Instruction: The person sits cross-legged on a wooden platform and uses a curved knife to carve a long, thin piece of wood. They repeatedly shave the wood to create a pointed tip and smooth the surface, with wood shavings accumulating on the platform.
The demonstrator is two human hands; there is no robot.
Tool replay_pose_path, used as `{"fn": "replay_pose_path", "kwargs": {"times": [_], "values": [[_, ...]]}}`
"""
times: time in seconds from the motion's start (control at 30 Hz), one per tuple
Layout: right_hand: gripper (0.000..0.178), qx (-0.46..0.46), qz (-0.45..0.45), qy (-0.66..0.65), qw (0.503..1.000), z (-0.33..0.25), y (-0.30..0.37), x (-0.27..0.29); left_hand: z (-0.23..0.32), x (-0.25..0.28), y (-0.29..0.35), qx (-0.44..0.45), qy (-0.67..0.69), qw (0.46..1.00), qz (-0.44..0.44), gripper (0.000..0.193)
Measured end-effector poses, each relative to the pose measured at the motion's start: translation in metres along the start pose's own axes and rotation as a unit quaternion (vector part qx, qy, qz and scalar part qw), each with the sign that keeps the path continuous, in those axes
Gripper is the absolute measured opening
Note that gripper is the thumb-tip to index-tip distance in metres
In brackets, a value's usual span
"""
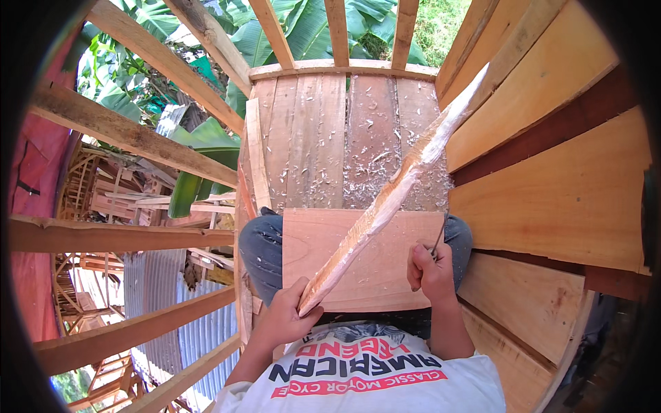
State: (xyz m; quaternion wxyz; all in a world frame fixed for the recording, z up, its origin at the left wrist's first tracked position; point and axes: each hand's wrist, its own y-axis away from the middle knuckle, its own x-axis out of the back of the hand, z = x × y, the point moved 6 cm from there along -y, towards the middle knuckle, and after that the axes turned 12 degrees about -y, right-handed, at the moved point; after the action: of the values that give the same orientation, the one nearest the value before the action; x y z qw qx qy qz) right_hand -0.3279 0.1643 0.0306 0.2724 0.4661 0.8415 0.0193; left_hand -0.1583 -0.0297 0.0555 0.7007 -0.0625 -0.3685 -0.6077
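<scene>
My left hand (pixel 284 314) is closed round the near end of a long wooden stick (pixel 385 197). The stick slants away to the far right; it is pale, roughly whittled, and narrows to a point at its far end. In my right hand (pixel 432 270) a knife is gripped, its thin dark blade (pixel 439 234) pointing up and away from me. The fist hides most of its handle. The blade is apart from the stick. Across my lap lies a flat wooden board (pixel 317 237), with the stick passing over it.
Wood shavings (pixel 372 124) litter the plank floor (pixel 289 138) ahead. Slatted wooden rails (pixel 124 237) stand on the left and at the far side. A plank wall (pixel 551 165) rises close on the right. A loose wooden strip (pixel 257 151) leans at the floor's left edge.
</scene>
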Motion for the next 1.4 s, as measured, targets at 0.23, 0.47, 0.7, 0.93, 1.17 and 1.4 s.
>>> {"fn": "replay_pose_path", "kwargs": {"times": [0.23, 0.47, 0.7, 0.93, 1.17, 1.4], "values": [[0.042, 0.128, -0.03, 0.255, 0.958, -0.02, 0.004, -0.003, 0.017, 0.006, -0.009, -0.001, -0.039, 0.996, 0.079, 0.026], [0.04, 0.16, 0.028, 0.365, 0.917, -0.05, -0.004, 0.004, 0.012, 0.002, -0.002, -0.017, -0.073, 0.995, 0.069, 0.024], [0.045, 0.179, 0.123, 0.368, 0.904, -0.057, -0.015, 0.045, 0.007, 0.003, 0.016, 0.02, -0.075, 0.995, 0.07, 0.022], [0.05, 0.182, 0.022, 0.373, 0.909, -0.04, 0.0, 0.002, 0.016, 0.006, 0.01, -0.01, -0.111, 0.99, 0.091, 0.024], [0.051, 0.16, 0.087, 0.398, 0.899, -0.04, -0.011, 0.03, 0.005, 0.0, 0.015, 0.008, -0.106, 0.992, 0.063, 0.032], [0.062, 0.203, 0.111, 0.355, 0.906, -0.031, -0.009, 0.03, 0.003, 0.003, 0.014, 0.017, -0.1, 0.993, 0.067, 0.031]]}}
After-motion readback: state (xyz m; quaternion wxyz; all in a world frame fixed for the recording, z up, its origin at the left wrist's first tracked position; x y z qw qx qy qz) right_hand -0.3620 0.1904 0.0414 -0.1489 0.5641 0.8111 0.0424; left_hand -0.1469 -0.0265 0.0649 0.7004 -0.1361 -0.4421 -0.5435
